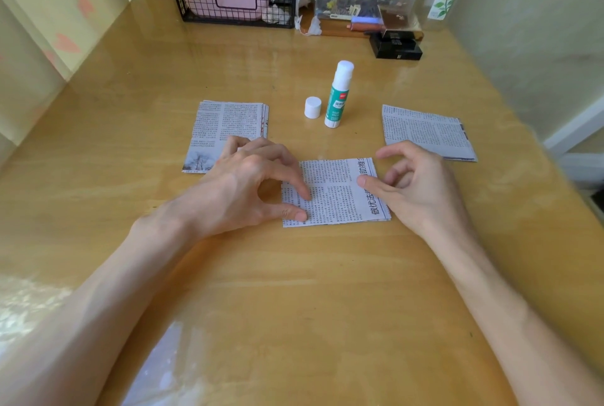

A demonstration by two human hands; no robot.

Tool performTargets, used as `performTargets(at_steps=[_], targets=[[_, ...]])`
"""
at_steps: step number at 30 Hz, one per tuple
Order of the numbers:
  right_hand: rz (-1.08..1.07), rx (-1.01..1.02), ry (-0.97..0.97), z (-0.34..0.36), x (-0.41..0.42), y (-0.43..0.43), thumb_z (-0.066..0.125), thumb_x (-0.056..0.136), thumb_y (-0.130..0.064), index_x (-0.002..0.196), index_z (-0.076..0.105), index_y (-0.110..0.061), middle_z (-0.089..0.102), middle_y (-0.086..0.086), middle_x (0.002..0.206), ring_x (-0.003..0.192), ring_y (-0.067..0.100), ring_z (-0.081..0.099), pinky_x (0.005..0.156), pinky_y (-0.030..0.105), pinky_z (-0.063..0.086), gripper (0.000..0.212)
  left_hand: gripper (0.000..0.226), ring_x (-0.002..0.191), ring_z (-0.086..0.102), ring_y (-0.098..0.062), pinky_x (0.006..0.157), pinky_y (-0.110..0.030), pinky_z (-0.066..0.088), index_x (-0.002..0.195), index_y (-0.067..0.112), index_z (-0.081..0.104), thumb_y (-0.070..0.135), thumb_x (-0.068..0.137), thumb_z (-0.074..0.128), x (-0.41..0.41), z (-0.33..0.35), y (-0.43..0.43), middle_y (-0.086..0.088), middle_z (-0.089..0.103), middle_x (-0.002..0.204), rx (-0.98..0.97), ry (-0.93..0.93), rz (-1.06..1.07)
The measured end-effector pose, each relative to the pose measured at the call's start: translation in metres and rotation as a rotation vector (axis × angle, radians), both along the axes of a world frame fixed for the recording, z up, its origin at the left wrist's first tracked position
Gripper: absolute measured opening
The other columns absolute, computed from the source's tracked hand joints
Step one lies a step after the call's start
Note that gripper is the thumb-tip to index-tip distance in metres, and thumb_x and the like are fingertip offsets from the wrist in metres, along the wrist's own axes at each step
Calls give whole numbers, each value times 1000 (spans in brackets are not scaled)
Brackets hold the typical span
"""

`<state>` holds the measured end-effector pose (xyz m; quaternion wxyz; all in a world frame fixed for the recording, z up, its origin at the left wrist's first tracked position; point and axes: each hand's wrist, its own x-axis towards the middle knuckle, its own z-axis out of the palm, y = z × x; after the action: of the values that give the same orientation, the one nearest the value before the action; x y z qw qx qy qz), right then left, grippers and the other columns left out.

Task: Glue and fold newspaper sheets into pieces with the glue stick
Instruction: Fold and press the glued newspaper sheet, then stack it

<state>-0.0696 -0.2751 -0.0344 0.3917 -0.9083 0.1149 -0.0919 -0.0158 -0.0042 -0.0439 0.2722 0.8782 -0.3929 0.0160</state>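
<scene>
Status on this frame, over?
Status: left hand presses piece; right hand thumb on it. Piece folded, flat on table. Glue stick upright, cap off beside it. Nothing blocking.

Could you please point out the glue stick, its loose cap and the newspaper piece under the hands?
glue stick (337, 100): head view, on its green label.
cap (312, 107): head view, on its white side wall.
newspaper piece (336, 193): head view, on its bare printed middle.

Glossy wooden table (294, 291), matt newsprint (336, 196)
</scene>
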Motion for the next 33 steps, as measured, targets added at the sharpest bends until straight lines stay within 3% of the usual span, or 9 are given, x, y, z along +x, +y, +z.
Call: performTargets(at_steps=[3,7,9,12,22,30,33], targets=[[44,-134,-36,-2,0,-2,91,77,-43,111,70,-31,59,-10,80,67,7,54,72,36,52,42,29,112,48,3,99,-26,22,101,55,73,74,79,69,-2,2,0,24,58,112,18,0,-17],[165,-230,-102,-7,-3,5,88,74,-52,122,70,-30,55,-10,110,110,9,48,93,24,39,55,35,111,49,1,99,-31,24,101,53,73,79,78,66,-5,1,-4,23,57,112,23,-10,14],[201,-269,-110,-9,-4,11,83,71,-63,128,68,-32,51,-12,120,122,10,40,100,23,31,67,41,113,50,0,101,-34,27,102,52,72,83,76,65,-6,0,-6,25,55,112,29,-23,31],[226,-347,-95,-12,-6,17,73,64,-78,135,62,-37,47,-12,133,132,13,35,101,28,25,83,48,118,48,1,102,-34,26,103,52,70,88,72,63,-5,2,-5,27,55,114,45,-26,46],[342,-424,-28,-16,-10,31,52,61,-97,150,45,-40,35,-10,146,144,13,27,106,34,23,107,55,125,39,6,98,-31,23,108,56,69,90,65,64,1,-1,0,30,53,119,47,34,19],[347,-346,120,-1,-6,18,75,65,-82,161,26,-41,26,-10,152,149,11,17,115,33,15,116,55,129,37,4,100,-22,20,109,57,68,89,65,64,1,-1,0,30,53,121,46,52,8],[359,-338,136,0,-5,17,75,64,-82,162,23,-43,26,-10,152,150,11,16,113,31,14,117,54,129,39,0,99,-29,23,107,57,68,89,64,64,1,-1,0,29,54,121,47,60,11]])
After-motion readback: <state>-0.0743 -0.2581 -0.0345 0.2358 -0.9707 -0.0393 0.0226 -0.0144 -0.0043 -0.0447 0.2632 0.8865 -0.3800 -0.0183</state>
